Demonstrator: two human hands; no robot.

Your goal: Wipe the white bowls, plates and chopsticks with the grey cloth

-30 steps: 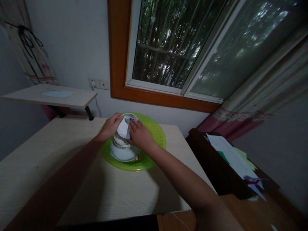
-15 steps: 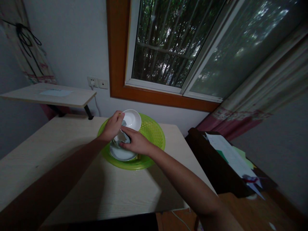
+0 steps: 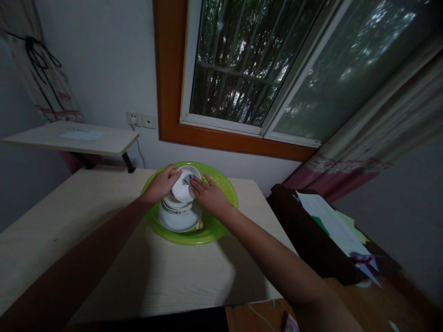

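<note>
My left hand grips a small white bowl by its left rim, thumb on the edge, tilting its inside towards me. The fingers of my right hand press a small grey-green piece that looks like a cloth against the inside of this bowl. Below it, a white bowl with a patterned rim sits on a white plate. This crockery is in a green plastic basket. A yellowish piece, its kind unclear, lies beside the plate.
The basket stands on a light wooden table. A raised shelf with a paper sheet is at the back left. Wall sockets and a window are behind. Papers lie on a dark cabinet to the right.
The bowl in my left hand now faces up towards me, above the stacked crockery. My right hand has moved right and up, its fingers now inside that bowl with the cloth.
</note>
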